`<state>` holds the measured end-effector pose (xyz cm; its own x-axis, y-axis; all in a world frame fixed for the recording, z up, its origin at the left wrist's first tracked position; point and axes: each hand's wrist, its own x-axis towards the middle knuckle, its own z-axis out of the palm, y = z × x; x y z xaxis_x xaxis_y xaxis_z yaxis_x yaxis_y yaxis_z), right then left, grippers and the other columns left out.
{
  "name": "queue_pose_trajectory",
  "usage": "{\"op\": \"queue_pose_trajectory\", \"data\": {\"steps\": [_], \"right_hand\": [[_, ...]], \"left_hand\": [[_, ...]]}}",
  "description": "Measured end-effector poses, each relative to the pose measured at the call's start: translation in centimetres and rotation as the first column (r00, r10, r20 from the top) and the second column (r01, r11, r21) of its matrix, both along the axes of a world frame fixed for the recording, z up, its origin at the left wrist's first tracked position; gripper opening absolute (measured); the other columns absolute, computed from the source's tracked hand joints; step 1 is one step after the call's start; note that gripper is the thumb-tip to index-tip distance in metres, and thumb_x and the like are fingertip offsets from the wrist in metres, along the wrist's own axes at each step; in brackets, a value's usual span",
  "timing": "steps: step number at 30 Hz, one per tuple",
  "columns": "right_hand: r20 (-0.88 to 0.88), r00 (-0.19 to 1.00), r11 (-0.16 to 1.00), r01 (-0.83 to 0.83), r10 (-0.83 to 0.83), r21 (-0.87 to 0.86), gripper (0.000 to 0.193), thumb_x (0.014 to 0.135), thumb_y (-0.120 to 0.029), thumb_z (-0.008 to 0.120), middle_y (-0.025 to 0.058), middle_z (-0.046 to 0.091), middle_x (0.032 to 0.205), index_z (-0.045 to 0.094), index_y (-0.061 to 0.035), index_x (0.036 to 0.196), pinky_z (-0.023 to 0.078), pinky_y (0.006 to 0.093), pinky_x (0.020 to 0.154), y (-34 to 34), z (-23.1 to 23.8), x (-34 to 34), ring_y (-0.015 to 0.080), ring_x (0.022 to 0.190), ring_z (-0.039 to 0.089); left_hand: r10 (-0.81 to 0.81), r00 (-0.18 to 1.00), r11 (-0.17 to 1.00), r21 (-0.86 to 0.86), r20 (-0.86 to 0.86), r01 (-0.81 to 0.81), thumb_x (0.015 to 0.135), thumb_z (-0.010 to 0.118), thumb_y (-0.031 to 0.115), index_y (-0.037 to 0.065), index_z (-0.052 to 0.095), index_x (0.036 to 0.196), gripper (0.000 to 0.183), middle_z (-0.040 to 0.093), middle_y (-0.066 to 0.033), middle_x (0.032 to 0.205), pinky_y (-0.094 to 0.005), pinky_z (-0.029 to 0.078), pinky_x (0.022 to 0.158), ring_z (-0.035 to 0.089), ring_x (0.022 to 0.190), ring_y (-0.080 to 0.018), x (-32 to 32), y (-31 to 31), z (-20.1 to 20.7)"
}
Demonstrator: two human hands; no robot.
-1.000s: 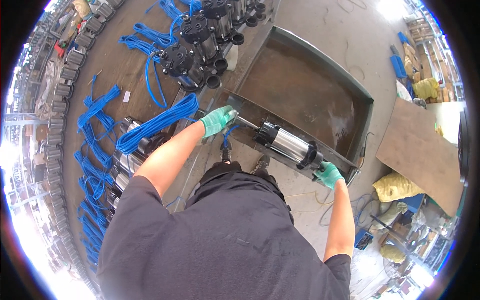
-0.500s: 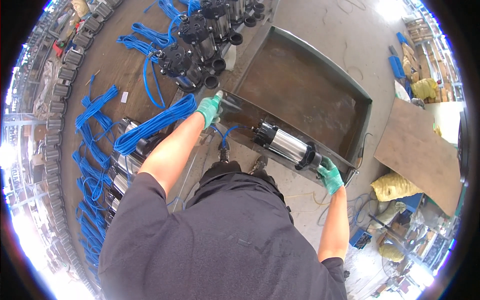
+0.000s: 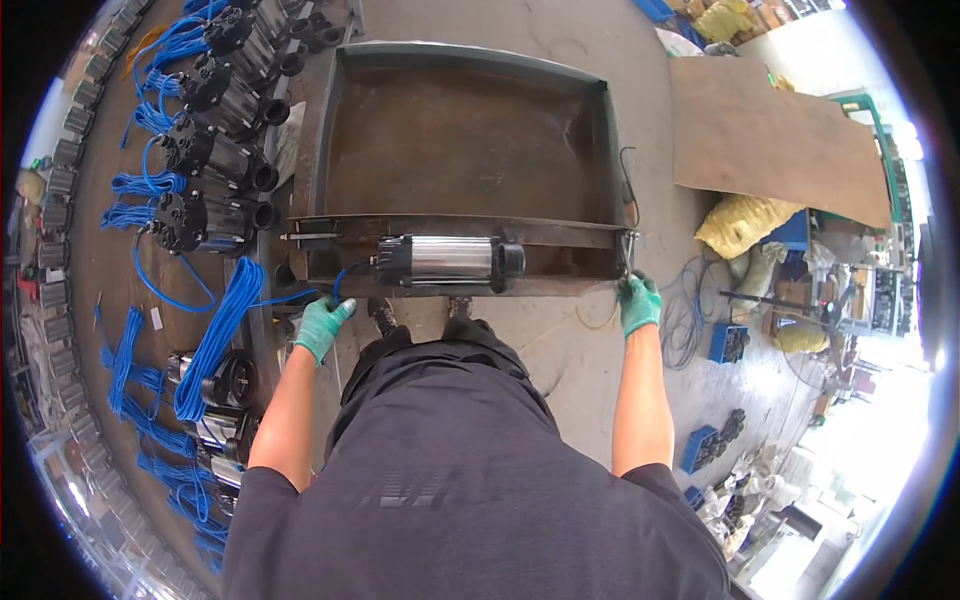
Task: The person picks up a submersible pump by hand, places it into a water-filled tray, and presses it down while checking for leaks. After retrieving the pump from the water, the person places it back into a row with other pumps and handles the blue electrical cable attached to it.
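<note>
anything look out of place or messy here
Yes: a grey cable or hose lies in loose loops on the floor, right of the metal tray, unlike the neatly bundled blue cable near the left hand. The pump shows no obvious damage.

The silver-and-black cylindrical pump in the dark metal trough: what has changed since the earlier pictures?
The green-gloved right hand has moved away from the silver-and-black pump to the right end of the dark metal trough; the green-gloved left hand has drawn back to its near left corner. The view has turned, so the pump appears level. Unchanged: it lies in the trough, blue cable at its left.
</note>
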<state>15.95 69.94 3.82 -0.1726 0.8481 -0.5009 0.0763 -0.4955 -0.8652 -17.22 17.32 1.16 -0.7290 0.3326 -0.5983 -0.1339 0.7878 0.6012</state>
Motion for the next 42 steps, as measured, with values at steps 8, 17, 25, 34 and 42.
{"op": "queue_pose_trajectory", "data": {"steps": [8,17,25,34,42], "right_hand": [[0.851,0.512,0.743,-0.614,0.115,0.269,0.020,0.088,-0.016,0.069,0.0159,0.071,0.101,0.070,-0.0050,0.105,0.056,0.0405,0.074,0.6,-3.7,-1.7,0.0293,0.081,0.071],[0.673,0.508,0.408,-0.855,0.537,0.320,0.039,0.099,-0.041,0.063,0.0221,0.072,0.094,0.067,-0.0039,0.112,0.053,0.0480,0.080,-11.4,11.6,-13.1,0.0406,0.089,0.069],[0.927,0.220,0.353,-0.930,0.305,0.104,0.029,0.099,-0.029,0.060,0.0238,0.072,0.097,0.068,-0.0061,0.114,0.055,0.0484,0.081,-8.8,3.3,-12.4,0.0437,0.096,0.068],[0.922,0.270,0.285,-0.940,0.279,0.189,0.020,0.088,-0.015,0.065,0.0200,0.073,0.097,0.072,-0.0091,0.106,0.057,0.0479,0.077,-8.9,-1.3,-10.7,0.0418,0.094,0.069],[0.912,0.331,0.242,-0.931,0.243,0.274,0.021,0.083,-0.012,0.067,0.0180,0.073,0.096,0.073,-0.0116,0.103,0.058,0.0468,0.078,-8.2,-2.5,-10.2,0.0408,0.092,0.070]], "left_hand": [[0.276,0.961,0.902,0.339,0.028,-0.269,0.096,0.071,0.033,0.004,0.057,0.080,0.036,0.047,0.0018,0.069,-0.0289,0.038,0.060,0.040,0.068,-0.0098,-0.8,2.1,3.1],[0.116,0.993,0.786,0.613,-0.017,-0.082,0.095,0.071,0.032,0.006,0.060,0.082,0.031,0.049,0.0065,0.072,-0.0254,0.037,0.061,0.041,0.069,-0.0053,-0.6,8.1,17.3],[-0.288,0.957,0.523,0.834,-0.020,0.175,0.091,0.073,0.021,0.003,0.061,0.086,0.022,0.060,-0.0002,0.081,-0.0231,0.038,0.060,0.046,0.067,-0.0063,1.0,14.1,22.9],[-0.309,0.937,0.659,0.673,-0.165,0.336,0.097,0.070,0.029,0.002,0.066,0.089,0.028,0.053,0.0029,0.068,-0.0271,0.042,0.061,0.046,0.066,-0.0068,1.4,17.3,21.9],[-0.333,0.921,0.649,0.660,-0.200,0.378,0.097,0.070,0.031,0.002,0.067,0.089,0.030,0.056,0.0007,0.069,-0.0273,0.044,0.063,0.048,0.067,-0.0078,2.1,17.4,21.0]]}}
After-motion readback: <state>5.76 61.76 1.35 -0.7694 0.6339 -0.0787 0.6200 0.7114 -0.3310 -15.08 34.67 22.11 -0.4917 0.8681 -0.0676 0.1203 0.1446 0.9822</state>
